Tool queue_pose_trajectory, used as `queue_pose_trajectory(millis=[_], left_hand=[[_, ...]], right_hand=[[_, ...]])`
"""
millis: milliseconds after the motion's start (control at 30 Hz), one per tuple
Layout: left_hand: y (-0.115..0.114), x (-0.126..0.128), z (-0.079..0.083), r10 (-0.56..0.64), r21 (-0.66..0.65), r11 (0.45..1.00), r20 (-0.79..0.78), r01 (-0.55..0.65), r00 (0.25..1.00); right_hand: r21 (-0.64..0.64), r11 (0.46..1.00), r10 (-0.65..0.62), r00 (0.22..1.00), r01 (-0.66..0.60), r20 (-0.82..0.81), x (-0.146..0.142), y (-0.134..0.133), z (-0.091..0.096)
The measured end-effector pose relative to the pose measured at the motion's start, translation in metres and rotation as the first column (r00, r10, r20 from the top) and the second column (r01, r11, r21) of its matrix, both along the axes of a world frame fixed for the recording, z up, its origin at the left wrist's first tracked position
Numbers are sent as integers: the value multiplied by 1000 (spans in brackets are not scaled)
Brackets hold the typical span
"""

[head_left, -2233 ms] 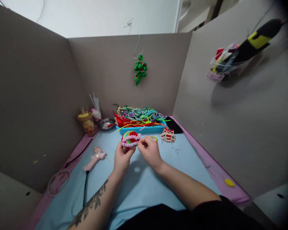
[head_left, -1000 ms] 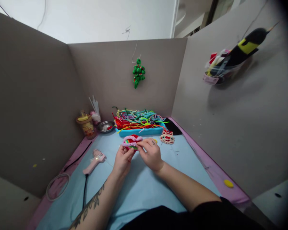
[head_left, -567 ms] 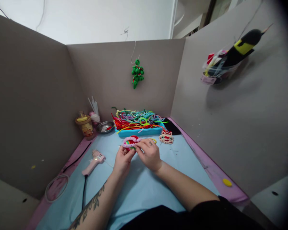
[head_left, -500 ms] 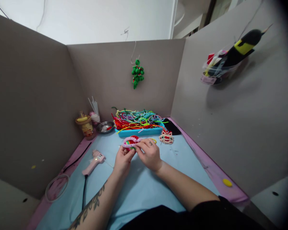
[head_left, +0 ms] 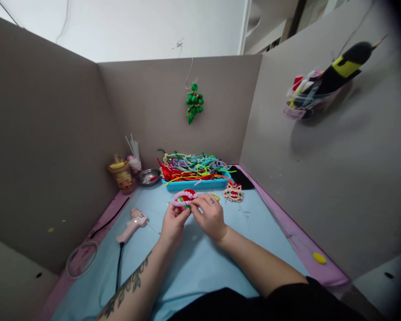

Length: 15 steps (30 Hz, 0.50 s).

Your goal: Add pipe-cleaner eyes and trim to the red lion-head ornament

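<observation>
A small fuzzy pipe-cleaner craft, with a twisted lilac rim around red, green and rainbow-coloured parts, is held above the blue cloth. My left hand grips its lower left side between thumb and fingers. On its right edge, the fingertips of my right hand pinch the lilac strand. A bit of yellow pipe cleaner shows behind my right knuckles. The far side of the craft and some fingertips are hidden.
Behind the hands stands a blue tray heaped with coloured pipe cleaners. A cream-and-red pipe-cleaner face lies right of it. A pink glue gun rests at left, near a metal bowl and a lidded cup. Grey panels surround the table.
The whole view has shifted slightly, so everything appears a little further right. Both hands keep their hold on the craft, with hardly any movement of the fingers.
</observation>
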<state>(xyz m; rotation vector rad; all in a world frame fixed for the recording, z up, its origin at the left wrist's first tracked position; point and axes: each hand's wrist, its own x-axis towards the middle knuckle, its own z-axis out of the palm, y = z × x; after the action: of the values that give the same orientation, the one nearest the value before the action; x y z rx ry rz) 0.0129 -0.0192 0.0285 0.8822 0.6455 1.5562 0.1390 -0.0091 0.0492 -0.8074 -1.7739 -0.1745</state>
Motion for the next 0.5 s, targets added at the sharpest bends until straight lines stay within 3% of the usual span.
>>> queue_pose_trajectory(millis=[500], left_hand=[[1, 0, -1, 20, 10, 1000, -31, -20, 999]], right_hand=[[-21, 1000, -14, 1000, 14, 14, 0, -1, 1]])
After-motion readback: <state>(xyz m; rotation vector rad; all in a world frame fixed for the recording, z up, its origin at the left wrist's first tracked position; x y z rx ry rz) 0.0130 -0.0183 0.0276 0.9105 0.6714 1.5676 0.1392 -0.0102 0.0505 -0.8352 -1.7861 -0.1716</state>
